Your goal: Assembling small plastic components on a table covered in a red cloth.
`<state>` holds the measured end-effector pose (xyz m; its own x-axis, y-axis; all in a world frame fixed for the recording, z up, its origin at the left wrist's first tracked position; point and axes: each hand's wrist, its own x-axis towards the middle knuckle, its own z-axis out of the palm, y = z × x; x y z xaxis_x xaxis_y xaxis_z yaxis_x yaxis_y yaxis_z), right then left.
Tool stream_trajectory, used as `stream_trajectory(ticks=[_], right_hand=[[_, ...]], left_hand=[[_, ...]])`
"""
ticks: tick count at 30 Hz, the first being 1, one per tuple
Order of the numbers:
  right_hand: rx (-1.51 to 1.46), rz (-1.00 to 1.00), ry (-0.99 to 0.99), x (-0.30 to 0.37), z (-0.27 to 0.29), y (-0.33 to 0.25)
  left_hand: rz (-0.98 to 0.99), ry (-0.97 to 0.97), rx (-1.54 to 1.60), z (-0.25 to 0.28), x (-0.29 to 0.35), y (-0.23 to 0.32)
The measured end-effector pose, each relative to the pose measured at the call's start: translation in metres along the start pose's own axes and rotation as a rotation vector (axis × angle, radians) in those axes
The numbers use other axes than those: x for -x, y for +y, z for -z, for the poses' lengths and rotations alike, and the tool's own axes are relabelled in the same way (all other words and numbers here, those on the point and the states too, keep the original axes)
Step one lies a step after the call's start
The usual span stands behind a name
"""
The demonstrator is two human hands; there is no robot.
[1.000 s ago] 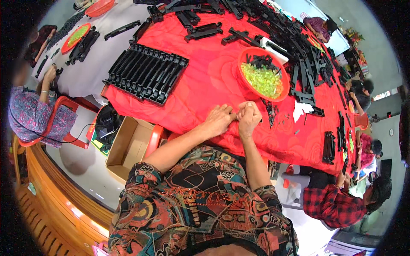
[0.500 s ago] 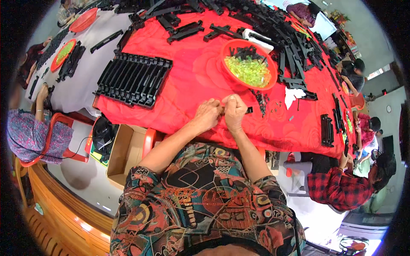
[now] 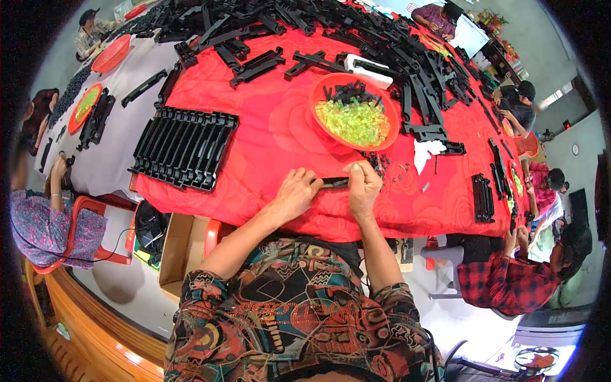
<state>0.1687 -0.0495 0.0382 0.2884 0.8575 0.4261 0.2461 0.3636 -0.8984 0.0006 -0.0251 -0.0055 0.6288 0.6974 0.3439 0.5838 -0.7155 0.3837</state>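
A long black plastic part (image 3: 335,183) lies level between my two hands, just above the near edge of the red cloth. My left hand (image 3: 298,193) has its fingers closed on the part's left end. Around its right end curls my right hand (image 3: 365,189), thumb on top. Both ends are hidden in my fingers. Beyond my right hand stands an orange-red bowl (image 3: 393,130) holding yellow-green translucent pieces (image 3: 354,122) and black strips (image 3: 352,92). Small black bits (image 3: 375,161) are scattered beside it.
A neat row of black parts (image 3: 184,148) lies to the left. More black parts (image 3: 420,105) are heaped along the far side, near a white block (image 3: 369,71) and crumpled white tissue (image 3: 425,155). Other people sit at both sides, one in a checked red shirt (image 3: 503,280).
My hands have moved apart, exposing the black part's middle between them. The whole view has shifted slightly, so the table's things appear a little further left.
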Motion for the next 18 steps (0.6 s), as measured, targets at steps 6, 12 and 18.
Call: stream_trajectory(ticks=[6, 12, 18], right_hand=[[-0.145, -0.14, 0.091, -0.004, 0.016, 0.017], [-0.095, -0.167, 0.072, -0.001, 0.008, 0.023], [-0.045, -0.165, -0.013, 0.01, 0.001, 0.016]], left_hand=[[0.005, 0.026, -0.004, -0.005, -0.003, -0.004], [0.027, -0.042, 0.017, 0.001, -0.01, -0.006], [0.007, -0.026, 0.049, 0.02, -0.019, -0.001]])
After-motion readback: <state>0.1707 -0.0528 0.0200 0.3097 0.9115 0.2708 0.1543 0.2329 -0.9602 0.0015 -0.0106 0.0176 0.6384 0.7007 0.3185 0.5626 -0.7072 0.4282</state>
